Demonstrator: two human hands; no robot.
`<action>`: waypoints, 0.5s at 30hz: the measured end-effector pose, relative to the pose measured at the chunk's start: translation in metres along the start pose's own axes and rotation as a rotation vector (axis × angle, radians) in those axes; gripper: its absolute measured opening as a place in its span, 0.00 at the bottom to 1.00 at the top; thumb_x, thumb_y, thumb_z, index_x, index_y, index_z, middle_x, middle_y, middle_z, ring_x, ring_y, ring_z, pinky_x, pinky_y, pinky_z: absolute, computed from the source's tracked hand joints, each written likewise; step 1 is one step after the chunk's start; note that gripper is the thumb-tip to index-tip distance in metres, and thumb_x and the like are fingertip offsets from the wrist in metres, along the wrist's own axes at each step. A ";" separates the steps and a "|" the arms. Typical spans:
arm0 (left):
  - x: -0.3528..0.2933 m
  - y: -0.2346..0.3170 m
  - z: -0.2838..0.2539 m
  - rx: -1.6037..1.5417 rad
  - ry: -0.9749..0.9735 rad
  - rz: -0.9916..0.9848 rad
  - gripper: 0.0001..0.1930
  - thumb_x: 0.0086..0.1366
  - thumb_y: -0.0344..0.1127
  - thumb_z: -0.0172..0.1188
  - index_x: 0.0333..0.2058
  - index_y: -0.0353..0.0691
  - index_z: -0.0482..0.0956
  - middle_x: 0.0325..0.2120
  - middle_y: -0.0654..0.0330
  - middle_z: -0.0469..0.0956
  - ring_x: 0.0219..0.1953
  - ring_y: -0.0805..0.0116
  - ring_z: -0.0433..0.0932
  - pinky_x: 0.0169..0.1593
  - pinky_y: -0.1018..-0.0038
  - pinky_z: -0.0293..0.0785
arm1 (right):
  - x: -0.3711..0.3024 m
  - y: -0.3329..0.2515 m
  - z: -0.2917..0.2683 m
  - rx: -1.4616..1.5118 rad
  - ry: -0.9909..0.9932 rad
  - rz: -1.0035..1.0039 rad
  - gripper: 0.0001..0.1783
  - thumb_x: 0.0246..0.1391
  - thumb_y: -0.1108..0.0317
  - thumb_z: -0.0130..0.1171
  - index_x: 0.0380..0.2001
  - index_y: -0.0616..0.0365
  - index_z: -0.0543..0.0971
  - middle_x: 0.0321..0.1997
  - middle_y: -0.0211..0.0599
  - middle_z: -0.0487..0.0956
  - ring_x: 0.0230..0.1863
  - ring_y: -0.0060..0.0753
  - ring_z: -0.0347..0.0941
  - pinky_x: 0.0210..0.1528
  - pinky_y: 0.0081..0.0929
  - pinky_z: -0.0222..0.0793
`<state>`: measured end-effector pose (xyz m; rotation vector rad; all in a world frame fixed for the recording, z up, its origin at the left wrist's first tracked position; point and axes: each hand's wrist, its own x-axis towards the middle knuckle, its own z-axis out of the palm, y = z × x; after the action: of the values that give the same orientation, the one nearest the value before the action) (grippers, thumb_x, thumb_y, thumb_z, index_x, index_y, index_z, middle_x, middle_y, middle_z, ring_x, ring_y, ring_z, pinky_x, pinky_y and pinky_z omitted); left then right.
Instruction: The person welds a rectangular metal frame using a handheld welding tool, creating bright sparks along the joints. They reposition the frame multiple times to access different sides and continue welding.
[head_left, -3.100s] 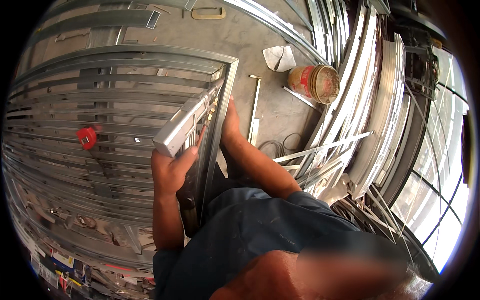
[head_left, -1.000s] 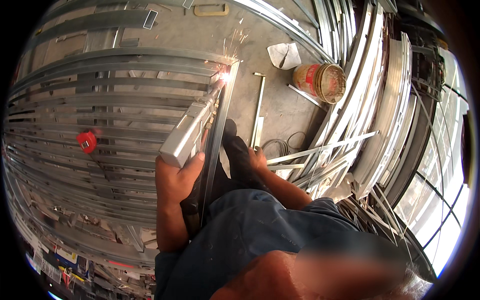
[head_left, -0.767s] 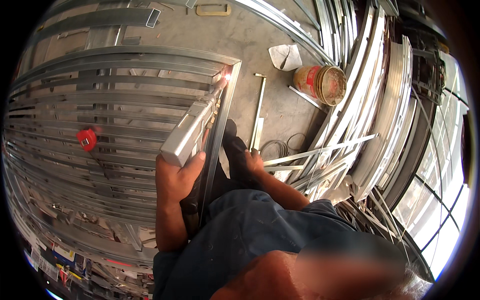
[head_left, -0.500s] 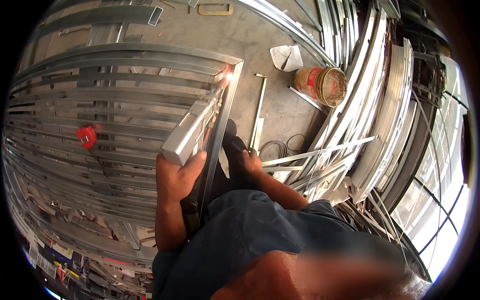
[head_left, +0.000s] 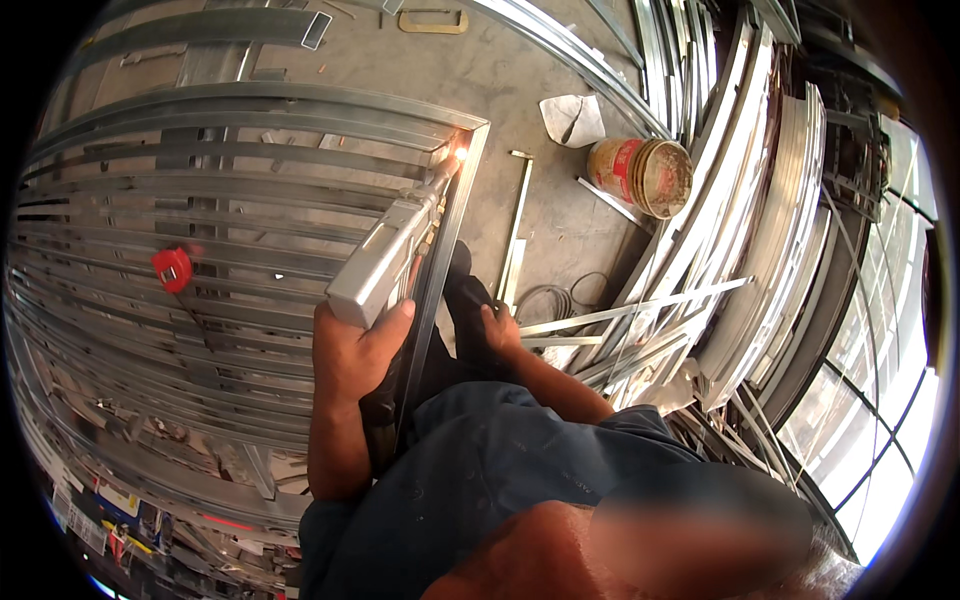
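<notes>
A grey handheld laser welding gun (head_left: pixel 385 255) is gripped from behind by my left hand (head_left: pixel 362 350), thumb along its side. Its nozzle meets the inner corner of a metal frame (head_left: pixel 462 190), where a bright spot glows. This frame is made of square tubes with several parallel bars. On my dark trouser leg rests my right hand (head_left: pixel 500 332), with fingers apart and holding no visible tool. A red tape measure (head_left: pixel 172 270) sits on the bars to the left.
A dirty bucket (head_left: pixel 640 175) lies on its side to the right, near a square ruler (head_left: pixel 520 220). Long metal profiles (head_left: pixel 740 210) are stacked along the right side. A C-clamp (head_left: pixel 433 22) and a white sheet (head_left: pixel 572 120) lie on the floor farther off.
Almost nothing differs. The glowing spot stays at the frame corner, and my left hand keeps its grip on the welding gun. The view has shifted slightly.
</notes>
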<state>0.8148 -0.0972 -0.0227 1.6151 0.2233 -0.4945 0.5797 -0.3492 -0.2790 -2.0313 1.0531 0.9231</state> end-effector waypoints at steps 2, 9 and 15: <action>0.002 0.001 0.001 0.028 -0.003 -0.005 0.14 0.59 0.29 0.65 0.44 0.32 0.82 0.29 0.56 0.84 0.30 0.70 0.83 0.35 0.73 0.76 | -0.001 -0.001 0.000 -0.003 -0.013 0.004 0.43 0.62 0.36 0.47 0.65 0.63 0.64 0.60 0.66 0.73 0.64 0.65 0.67 0.65 0.49 0.62; -0.004 0.004 0.000 -0.047 0.000 -0.010 0.15 0.59 0.28 0.65 0.45 0.32 0.82 0.29 0.56 0.84 0.30 0.70 0.83 0.35 0.72 0.76 | -0.002 -0.002 -0.004 -0.022 -0.003 -0.008 0.42 0.62 0.36 0.47 0.65 0.62 0.65 0.59 0.67 0.73 0.63 0.66 0.68 0.64 0.49 0.63; -0.001 0.006 0.002 -0.008 0.012 0.044 0.12 0.58 0.28 0.66 0.41 0.30 0.82 0.25 0.56 0.83 0.27 0.71 0.81 0.32 0.72 0.75 | -0.001 -0.008 -0.004 -0.049 -0.017 0.011 0.43 0.62 0.36 0.48 0.65 0.62 0.65 0.58 0.68 0.73 0.62 0.66 0.69 0.63 0.50 0.64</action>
<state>0.8157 -0.0999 -0.0168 1.6122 0.1983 -0.4496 0.5876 -0.3483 -0.2735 -2.0561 1.0432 0.9790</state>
